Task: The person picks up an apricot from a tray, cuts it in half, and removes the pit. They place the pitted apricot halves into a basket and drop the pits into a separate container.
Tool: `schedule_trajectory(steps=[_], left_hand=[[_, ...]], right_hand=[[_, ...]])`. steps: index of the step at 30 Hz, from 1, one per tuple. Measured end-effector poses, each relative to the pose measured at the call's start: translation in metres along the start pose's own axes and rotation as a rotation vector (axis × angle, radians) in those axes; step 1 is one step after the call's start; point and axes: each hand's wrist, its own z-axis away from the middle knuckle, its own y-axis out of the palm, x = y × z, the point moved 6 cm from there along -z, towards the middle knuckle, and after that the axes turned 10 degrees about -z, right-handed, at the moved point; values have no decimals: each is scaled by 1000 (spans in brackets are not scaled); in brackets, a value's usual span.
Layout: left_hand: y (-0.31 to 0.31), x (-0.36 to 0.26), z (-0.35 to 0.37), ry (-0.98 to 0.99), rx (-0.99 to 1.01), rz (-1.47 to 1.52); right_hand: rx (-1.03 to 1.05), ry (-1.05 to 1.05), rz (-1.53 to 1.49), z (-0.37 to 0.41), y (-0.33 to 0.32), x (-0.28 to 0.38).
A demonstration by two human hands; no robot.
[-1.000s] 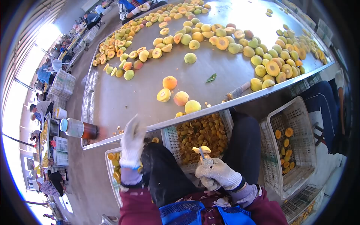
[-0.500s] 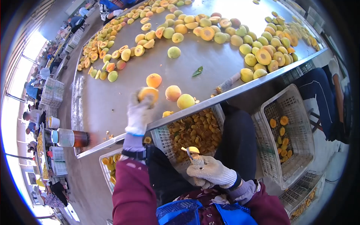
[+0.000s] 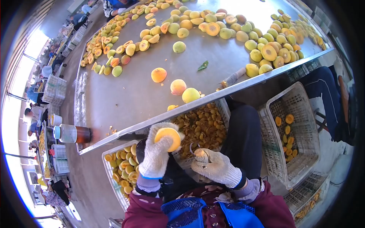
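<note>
My left hand (image 3: 156, 154), in a whitish knit glove, grips a halved peach (image 3: 168, 139) with its cut orange face turned up. The hand is in front of the table edge, above my lap. My right hand (image 3: 216, 167), gloved too, is closed around a pitting knife (image 3: 194, 146); its small curved metal blade sticks out past the thumb and its handle is mostly hidden in the fist. A short gap separates the blade from the peach half. Below and behind both hands stands a crate of small brownish-orange pieces (image 3: 201, 127).
The metal table (image 3: 133, 91) bears many whole and halved peaches (image 3: 268, 52), a leaf (image 3: 203, 65) and a wrapped-handle tool (image 3: 232, 78). A jar of dark liquid (image 3: 72, 133) is at the left corner. Crates of halves flank me (image 3: 123, 165), (image 3: 294, 167). Another person's leg (image 3: 323, 91) is at right.
My left hand has come back from over the table to my lap with the peach half. The yellowish piece at the knife's blade is gone. My right hand has barely moved.
</note>
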Motion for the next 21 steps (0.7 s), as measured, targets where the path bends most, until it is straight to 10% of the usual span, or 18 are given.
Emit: schedule_trajectory(steps=[21], left_hand=[[38,16,26,267,58,-326]], right_hand=[[134,116,-73,14,11,-8]])
